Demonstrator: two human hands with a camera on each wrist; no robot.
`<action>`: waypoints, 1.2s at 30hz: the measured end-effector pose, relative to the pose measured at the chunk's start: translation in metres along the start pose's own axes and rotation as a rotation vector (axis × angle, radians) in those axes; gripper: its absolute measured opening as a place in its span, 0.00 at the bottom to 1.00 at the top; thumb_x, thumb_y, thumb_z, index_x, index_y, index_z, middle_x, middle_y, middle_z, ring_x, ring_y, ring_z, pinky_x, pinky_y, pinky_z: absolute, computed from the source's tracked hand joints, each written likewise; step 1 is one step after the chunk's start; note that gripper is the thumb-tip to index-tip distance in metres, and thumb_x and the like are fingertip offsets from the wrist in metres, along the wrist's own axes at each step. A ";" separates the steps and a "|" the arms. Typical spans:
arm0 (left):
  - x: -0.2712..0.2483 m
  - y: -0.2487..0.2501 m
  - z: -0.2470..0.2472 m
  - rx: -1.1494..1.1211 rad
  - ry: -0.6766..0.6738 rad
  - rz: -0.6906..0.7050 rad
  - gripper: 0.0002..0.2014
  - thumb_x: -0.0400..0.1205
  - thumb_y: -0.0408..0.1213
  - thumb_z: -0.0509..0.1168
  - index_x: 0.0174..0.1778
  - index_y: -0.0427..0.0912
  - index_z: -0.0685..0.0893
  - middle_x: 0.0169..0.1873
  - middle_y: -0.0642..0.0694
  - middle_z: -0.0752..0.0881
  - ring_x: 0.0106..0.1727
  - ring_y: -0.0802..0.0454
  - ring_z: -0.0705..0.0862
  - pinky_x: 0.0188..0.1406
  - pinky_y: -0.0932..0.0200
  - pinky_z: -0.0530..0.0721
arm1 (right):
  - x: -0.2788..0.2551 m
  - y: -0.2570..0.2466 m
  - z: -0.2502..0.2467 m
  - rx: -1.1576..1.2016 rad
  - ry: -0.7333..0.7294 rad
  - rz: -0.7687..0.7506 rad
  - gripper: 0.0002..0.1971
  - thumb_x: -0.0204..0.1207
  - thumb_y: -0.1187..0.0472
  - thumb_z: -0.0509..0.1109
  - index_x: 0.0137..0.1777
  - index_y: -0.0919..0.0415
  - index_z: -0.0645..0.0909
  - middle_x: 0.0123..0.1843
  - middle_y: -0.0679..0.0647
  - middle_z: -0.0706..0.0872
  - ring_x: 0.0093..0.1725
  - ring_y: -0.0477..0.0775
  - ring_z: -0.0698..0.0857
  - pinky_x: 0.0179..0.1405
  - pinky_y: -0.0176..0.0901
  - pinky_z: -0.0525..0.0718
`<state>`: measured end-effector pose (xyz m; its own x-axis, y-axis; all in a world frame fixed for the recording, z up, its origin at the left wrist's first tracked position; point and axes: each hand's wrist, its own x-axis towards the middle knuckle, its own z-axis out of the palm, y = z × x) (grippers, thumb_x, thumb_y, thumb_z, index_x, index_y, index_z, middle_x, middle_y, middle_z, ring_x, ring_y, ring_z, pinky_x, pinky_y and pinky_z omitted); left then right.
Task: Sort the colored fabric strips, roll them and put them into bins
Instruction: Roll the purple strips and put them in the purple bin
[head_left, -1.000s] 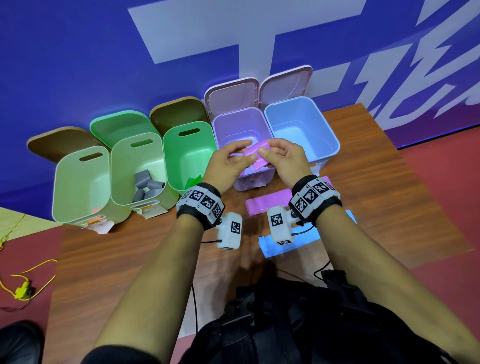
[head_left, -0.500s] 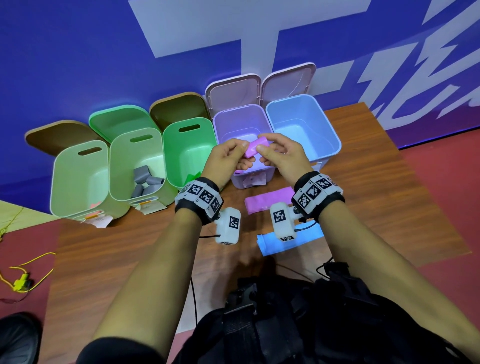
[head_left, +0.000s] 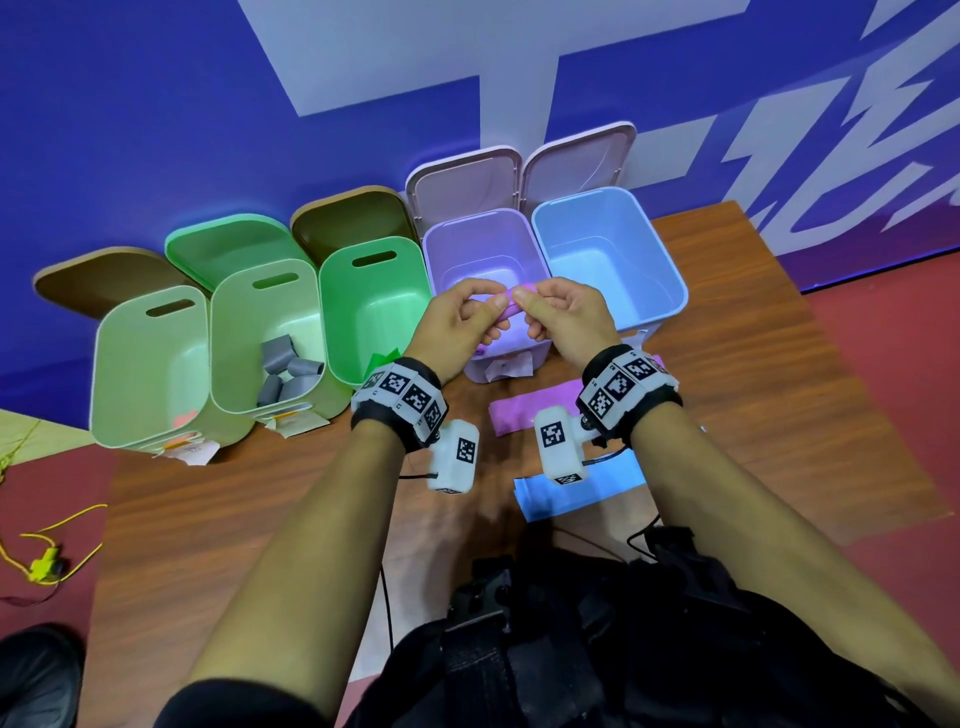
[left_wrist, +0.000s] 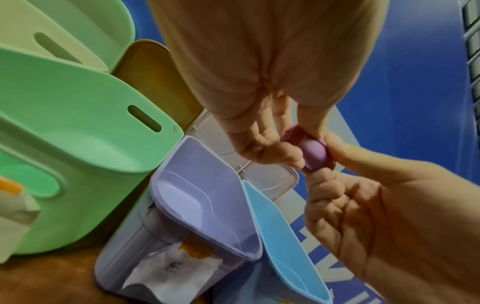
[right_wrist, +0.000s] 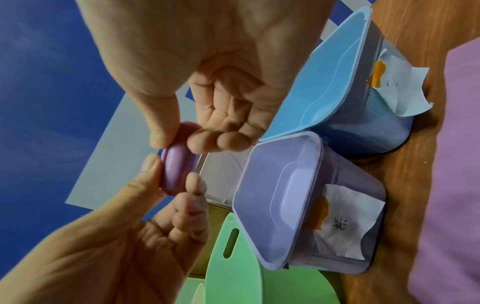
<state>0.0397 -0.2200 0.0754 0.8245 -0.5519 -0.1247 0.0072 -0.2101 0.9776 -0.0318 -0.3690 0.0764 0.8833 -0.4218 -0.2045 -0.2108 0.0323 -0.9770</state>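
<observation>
Both hands, left hand (head_left: 457, 325) and right hand (head_left: 563, 322), pinch the purple roll (head_left: 506, 306) at frame centre, above the purple bin (head_left: 441, 249); best keep it wound tight, then drop it straight in

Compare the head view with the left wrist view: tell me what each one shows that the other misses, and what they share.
Head view only: grey rolls in the second green bin, a flat purple strip and a blue strip on the table.

Left wrist view only: the spiral end of the purple roll and the paper label on the purple bin.

Both: the left hand and right hand pinching the purple roll above the purple bin.
</observation>
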 end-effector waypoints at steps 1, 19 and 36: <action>0.002 -0.001 0.000 0.007 -0.003 0.002 0.04 0.87 0.36 0.64 0.54 0.44 0.83 0.35 0.41 0.86 0.29 0.56 0.81 0.39 0.58 0.83 | 0.002 -0.001 0.001 0.019 -0.002 0.023 0.10 0.80 0.56 0.75 0.43 0.63 0.85 0.31 0.55 0.83 0.28 0.49 0.80 0.33 0.38 0.80; 0.033 -0.038 0.000 -0.033 0.050 -0.116 0.08 0.80 0.40 0.69 0.37 0.51 0.92 0.35 0.44 0.86 0.37 0.47 0.80 0.46 0.49 0.81 | 0.037 0.024 0.005 -0.013 -0.006 0.126 0.05 0.82 0.65 0.71 0.47 0.67 0.86 0.31 0.57 0.85 0.26 0.48 0.79 0.33 0.37 0.81; 0.042 -0.079 -0.007 0.186 0.077 -0.195 0.13 0.76 0.24 0.73 0.49 0.47 0.87 0.49 0.46 0.90 0.46 0.51 0.86 0.52 0.60 0.86 | 0.049 0.059 0.014 -0.109 -0.052 0.272 0.14 0.80 0.72 0.69 0.62 0.58 0.82 0.41 0.56 0.84 0.27 0.45 0.86 0.25 0.33 0.79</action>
<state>0.0780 -0.2211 -0.0057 0.8583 -0.4250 -0.2875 0.0722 -0.4547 0.8877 0.0048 -0.3752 0.0082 0.8080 -0.3644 -0.4630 -0.4837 0.0387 -0.8744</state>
